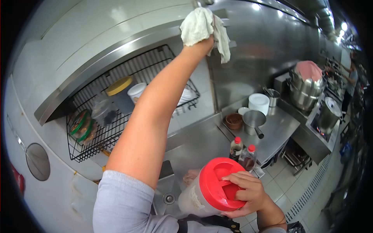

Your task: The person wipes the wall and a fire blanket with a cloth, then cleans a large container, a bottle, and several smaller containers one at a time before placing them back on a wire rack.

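Observation:
My left arm stretches up to the top of the head view. My left hand (pixel 208 40) is closed in a white cloth (pixel 197 27), which covers most of the fingers and hangs down on the right, against the steel edge up there. Low in the view, my right hand (pixel 248 190) grips the red lid (pixel 211 178) of a large translucent plastic container (pixel 192 200). Its fingers hook over the lid's recessed grip, with the thumb side below the rim. The container is tilted, close to my body and over the sink side.
A black wire rack (pixel 105 136) on the wall holds tubs and bags. Behind the container stand two red-capped bottles (pixel 236 149), and a saucepan (pixel 254 119) sits on the steel counter (pixel 278 134). A steamer pot (pixel 305 91) and stove lie right; a person (pixel 351 77) stands beyond.

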A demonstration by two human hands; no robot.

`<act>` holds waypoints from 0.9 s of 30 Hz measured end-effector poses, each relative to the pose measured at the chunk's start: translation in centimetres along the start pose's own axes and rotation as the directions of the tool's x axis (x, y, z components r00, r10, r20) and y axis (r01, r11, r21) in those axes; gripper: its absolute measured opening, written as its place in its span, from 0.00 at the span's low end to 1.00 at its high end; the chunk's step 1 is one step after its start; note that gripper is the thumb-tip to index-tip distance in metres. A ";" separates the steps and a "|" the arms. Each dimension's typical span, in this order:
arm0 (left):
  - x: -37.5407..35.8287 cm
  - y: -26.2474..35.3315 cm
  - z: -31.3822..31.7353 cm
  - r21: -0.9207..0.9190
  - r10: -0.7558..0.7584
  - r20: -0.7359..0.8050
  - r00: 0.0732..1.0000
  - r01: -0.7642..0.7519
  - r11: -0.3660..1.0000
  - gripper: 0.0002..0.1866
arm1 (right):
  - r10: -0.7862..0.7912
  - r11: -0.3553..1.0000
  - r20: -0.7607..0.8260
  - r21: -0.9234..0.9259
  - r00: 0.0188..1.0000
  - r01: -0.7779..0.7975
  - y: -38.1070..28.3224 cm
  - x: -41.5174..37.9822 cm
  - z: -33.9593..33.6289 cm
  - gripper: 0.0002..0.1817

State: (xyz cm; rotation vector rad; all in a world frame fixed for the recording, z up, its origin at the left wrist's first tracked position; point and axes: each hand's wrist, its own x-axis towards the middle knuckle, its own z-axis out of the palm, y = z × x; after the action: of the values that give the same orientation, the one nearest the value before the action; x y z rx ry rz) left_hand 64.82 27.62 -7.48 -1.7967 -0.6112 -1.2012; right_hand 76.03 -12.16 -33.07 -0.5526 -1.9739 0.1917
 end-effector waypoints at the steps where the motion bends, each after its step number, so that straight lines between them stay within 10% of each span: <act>1: 1.3 1.5 1.3 0.015 0.002 0.055 0.998 -0.003 1.000 0.29 | 0.037 0.999 -0.016 -0.028 0.999 -0.037 0.3 -1.2 -1.1 0.28; 9: 3.0 5.3 2.7 0.125 -0.109 -0.014 0.994 0.110 0.986 0.31 | 0.117 0.980 -0.044 -0.156 0.992 -0.123 0.9 -6.5 -5.5 0.28; 11: 5.3 6.8 -3.4 0.240 -0.105 0.353 0.930 0.018 0.970 0.21 | 0.105 0.979 -0.027 -0.173 0.994 -0.108 0.8 -6.8 -6.2 0.28; 15: -0.1 0.7 -10.5 0.356 0.041 0.111 0.993 -0.078 0.931 0.13 | 0.125 0.982 -0.038 -0.135 0.991 -0.129 0.7 -7.2 -7.4 0.28; 19: -10.7 -13.4 -22.1 0.590 0.031 0.144 0.989 -0.111 0.799 0.46 | 0.172 0.978 -0.101 -0.101 0.980 -0.182 0.1 -8.0 -8.5 0.28; 22: -19.0 -21.1 -31.5 0.604 -0.211 0.085 0.974 0.118 0.788 0.41 | 0.190 0.972 -0.174 -0.108 0.966 -0.211 -0.2 -9.8 -8.7 0.29; 24: -20.9 -19.9 -37.0 0.228 -0.396 0.007 0.918 0.384 0.894 0.38 | 0.196 0.977 -0.300 -0.018 0.934 -0.211 0.3 -11.5 -8.2 0.29; 27: -26.2 -17.3 -43.3 0.269 -0.083 -0.214 0.973 0.141 0.953 0.41 | 0.300 0.953 -0.482 0.181 0.823 -0.241 -1.0 -10.0 -6.8 0.30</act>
State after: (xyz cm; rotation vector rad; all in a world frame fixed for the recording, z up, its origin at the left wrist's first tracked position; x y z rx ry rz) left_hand 19.76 0.76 -17.62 -1.3984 -0.7355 -1.2819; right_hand 85.34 -18.31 -37.71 -0.7282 -1.3583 0.3006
